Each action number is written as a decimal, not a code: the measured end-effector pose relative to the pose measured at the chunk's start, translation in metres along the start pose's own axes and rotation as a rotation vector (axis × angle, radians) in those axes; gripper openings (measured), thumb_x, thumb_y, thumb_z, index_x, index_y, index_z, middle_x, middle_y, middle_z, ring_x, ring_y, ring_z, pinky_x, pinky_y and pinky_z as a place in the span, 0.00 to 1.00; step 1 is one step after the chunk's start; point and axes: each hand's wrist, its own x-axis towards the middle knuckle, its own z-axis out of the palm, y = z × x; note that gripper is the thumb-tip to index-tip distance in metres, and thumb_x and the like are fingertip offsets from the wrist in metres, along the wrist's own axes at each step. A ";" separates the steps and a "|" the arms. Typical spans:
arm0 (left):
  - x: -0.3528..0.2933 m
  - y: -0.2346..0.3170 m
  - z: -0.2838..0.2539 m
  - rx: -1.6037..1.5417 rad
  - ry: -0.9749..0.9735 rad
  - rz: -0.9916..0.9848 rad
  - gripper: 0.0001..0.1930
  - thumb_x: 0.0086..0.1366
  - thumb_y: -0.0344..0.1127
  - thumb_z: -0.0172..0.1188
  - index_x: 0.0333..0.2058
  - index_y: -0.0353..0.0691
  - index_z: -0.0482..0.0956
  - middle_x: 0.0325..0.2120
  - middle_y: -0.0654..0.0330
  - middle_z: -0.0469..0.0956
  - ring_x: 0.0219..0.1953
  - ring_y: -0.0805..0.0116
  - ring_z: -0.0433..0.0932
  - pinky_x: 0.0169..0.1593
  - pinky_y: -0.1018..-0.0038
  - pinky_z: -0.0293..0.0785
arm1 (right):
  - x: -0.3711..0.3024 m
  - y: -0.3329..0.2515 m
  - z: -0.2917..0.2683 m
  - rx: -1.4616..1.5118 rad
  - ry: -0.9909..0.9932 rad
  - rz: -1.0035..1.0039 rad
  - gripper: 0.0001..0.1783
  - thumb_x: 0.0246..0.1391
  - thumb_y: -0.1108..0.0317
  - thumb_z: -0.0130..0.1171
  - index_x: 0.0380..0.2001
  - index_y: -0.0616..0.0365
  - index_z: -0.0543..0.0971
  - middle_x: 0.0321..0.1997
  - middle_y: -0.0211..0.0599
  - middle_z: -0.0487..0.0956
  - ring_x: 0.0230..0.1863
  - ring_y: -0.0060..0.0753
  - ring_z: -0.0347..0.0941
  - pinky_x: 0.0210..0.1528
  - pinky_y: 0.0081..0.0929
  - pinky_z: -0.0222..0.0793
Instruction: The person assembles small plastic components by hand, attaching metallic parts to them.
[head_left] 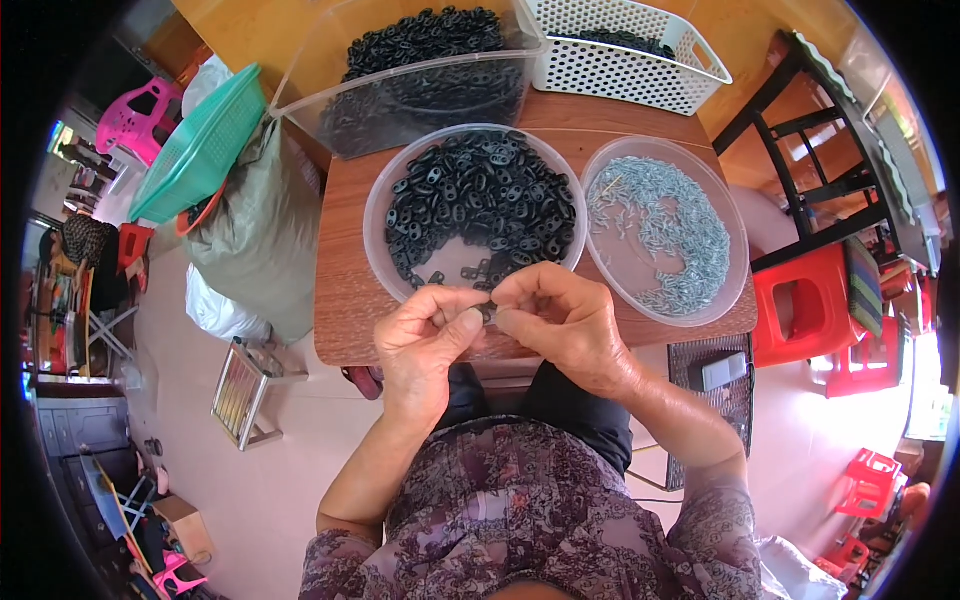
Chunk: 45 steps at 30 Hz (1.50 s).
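Both my hands meet over the near rim of a round clear tub of small black two-holed plastic pieces. Between the thumb and fingers of my left hand is one small black plastic piece, mostly covered by fingertips. My right hand has its thumb and forefinger pinched together against that piece; whatever they grip is hidden. Just right of the tub, a shallow clear round container holds many small silvery screws. A few loose black pieces lie on the tub's bare near bottom.
On the wooden table, a clear bin and a white perforated basket, both with black pieces, stand behind the tubs. A sack with a green basket is at left. Red stools stand at right.
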 end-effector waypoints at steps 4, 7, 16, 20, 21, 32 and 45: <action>-0.003 0.003 0.008 0.025 0.015 -0.002 0.08 0.56 0.23 0.57 0.36 0.31 0.74 0.22 0.65 0.73 0.25 0.81 0.73 0.30 0.85 0.72 | -0.002 0.008 0.003 0.042 0.049 -0.024 0.07 0.49 0.77 0.54 0.34 0.64 0.72 0.30 0.27 0.73 0.30 0.13 0.69 0.31 0.13 0.67; -0.004 0.001 0.006 -0.002 0.005 -0.015 0.09 0.57 0.23 0.56 0.37 0.31 0.74 0.24 0.65 0.74 0.26 0.80 0.74 0.32 0.85 0.72 | -0.003 0.008 0.004 0.082 0.061 -0.004 0.09 0.48 0.78 0.56 0.35 0.64 0.72 0.32 0.30 0.74 0.31 0.15 0.70 0.32 0.14 0.69; -0.009 0.004 0.006 0.085 0.039 -0.008 0.10 0.56 0.21 0.56 0.38 0.30 0.73 0.28 0.64 0.74 0.27 0.81 0.72 0.33 0.85 0.70 | -0.003 0.010 0.004 0.004 0.095 -0.071 0.10 0.47 0.77 0.56 0.36 0.63 0.72 0.30 0.28 0.73 0.31 0.12 0.68 0.33 0.12 0.66; -0.010 0.004 0.005 0.208 0.015 0.013 0.10 0.55 0.20 0.56 0.37 0.30 0.74 0.30 0.65 0.72 0.29 0.81 0.70 0.33 0.86 0.68 | -0.004 0.010 0.004 -0.004 0.081 -0.044 0.10 0.47 0.77 0.56 0.36 0.63 0.72 0.30 0.27 0.73 0.31 0.12 0.67 0.33 0.12 0.66; -0.010 0.004 0.005 0.208 0.016 0.013 0.10 0.55 0.20 0.56 0.37 0.30 0.74 0.30 0.65 0.72 0.29 0.81 0.70 0.33 0.86 0.68 | -0.004 0.011 0.004 -0.011 0.077 -0.036 0.10 0.47 0.77 0.56 0.36 0.63 0.72 0.30 0.27 0.73 0.31 0.12 0.67 0.34 0.12 0.66; -0.010 0.007 0.005 0.259 0.014 0.075 0.10 0.53 0.18 0.54 0.36 0.30 0.74 0.29 0.65 0.70 0.28 0.82 0.68 0.32 0.86 0.66 | -0.004 0.013 0.005 -0.041 0.068 -0.052 0.10 0.47 0.77 0.56 0.35 0.63 0.72 0.30 0.27 0.73 0.30 0.12 0.67 0.33 0.13 0.66; -0.012 0.004 0.005 0.386 0.049 0.160 0.09 0.49 0.17 0.55 0.32 0.32 0.74 0.26 0.64 0.71 0.25 0.80 0.67 0.30 0.84 0.65 | -0.003 0.011 0.006 -0.087 0.074 -0.039 0.09 0.47 0.77 0.57 0.35 0.62 0.73 0.29 0.26 0.73 0.29 0.11 0.66 0.31 0.12 0.65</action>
